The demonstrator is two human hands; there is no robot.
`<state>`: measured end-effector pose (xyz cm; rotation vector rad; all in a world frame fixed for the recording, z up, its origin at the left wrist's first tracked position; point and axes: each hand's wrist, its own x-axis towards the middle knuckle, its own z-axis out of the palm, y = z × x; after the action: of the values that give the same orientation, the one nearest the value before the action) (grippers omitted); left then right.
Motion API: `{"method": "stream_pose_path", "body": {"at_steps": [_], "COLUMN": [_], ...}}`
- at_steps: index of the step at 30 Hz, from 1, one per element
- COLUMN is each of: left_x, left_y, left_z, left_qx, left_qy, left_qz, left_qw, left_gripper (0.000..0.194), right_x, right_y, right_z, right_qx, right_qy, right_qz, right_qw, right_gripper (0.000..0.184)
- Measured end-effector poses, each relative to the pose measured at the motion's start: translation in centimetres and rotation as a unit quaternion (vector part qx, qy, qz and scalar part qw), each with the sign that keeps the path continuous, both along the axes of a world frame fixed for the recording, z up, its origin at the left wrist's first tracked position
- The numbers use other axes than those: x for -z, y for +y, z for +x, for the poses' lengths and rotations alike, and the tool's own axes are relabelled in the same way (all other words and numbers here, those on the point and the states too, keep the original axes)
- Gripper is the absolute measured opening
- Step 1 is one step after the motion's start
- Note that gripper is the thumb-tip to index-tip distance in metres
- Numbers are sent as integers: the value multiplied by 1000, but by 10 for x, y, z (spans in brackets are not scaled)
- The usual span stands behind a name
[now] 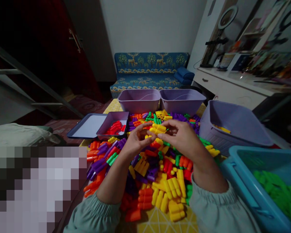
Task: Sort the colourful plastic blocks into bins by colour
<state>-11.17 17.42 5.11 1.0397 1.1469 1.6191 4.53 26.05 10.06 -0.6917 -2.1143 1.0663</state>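
Note:
Between my two hands, above the middle of a pile of toy pieces, is a yellow plastic toy piece [158,129] with rounded, bullet-like tubes. My left hand [141,137] pinches its left end, thumb below and fingers above. My right hand [180,135] grips the right end with thumb and fingers. Below them spreads a heap of similar pieces in yellow, red, orange, purple and green, such as a yellow piece [172,187] near the front and an orange-red piece [145,198] beside it. My forearms hide part of the heap.
Two purple bins [138,100] stand behind the heap. An open case [113,136] with red pieces lies left; a larger purple bin [232,142] and a blue tub [242,181] with green pieces stand right. A yellow patterned cloth [157,223] covers the table.

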Motion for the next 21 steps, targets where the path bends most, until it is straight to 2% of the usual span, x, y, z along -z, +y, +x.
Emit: {"method": "stream_pose_path", "body": {"at_steps": [2, 3, 4, 7, 10, 12, 13, 15, 18, 21], "left_x": [0, 0, 1, 4, 11, 15, 17, 18, 18, 17], "left_y": [0, 0, 1, 4, 8, 11, 11, 12, 11, 9], "left_z": [-1, -2, -3, -5, -8, -11, -12, -15, -16, -16], "left_qx": [-20, -26, -30, -42, -80, -120, -139, -170, -197, -206], "left_qy": [6, 9, 10, 2, -16, -24, -29, -39, -38, 12], "left_qz": [7, 11, 14, 10, -3, -14, -20, -31, -51, -75], "left_qw": [1000, 1000, 999, 999, 997, 992, 990, 984, 978, 975], "left_gripper": [62, 61, 62, 62, 59, 54, 52, 51, 56, 56], "right_x": [1, 1, 1, -2, -2, 2, 5, 11, 17, 15], "right_y": [14, 22, 29, 46, 55, 59, 62, 66, 68, 59], "right_z": [7, 11, 15, 28, 40, 46, 48, 51, 49, 38], "right_qx": [73, 120, 166, 260, 288, 284, 280, 272, 248, 229], "right_qy": [124, 198, 275, 466, 572, 599, 602, 595, 581, 542], "right_qz": [-35, -44, -54, -101, -171, -226, -247, -265, -258, -284], "right_qw": [989, 972, 946, 840, 749, 714, 705, 709, 731, 757], "right_gripper": [26, 27, 27, 17, 5, 13, 18, 21, 17, 11]}}
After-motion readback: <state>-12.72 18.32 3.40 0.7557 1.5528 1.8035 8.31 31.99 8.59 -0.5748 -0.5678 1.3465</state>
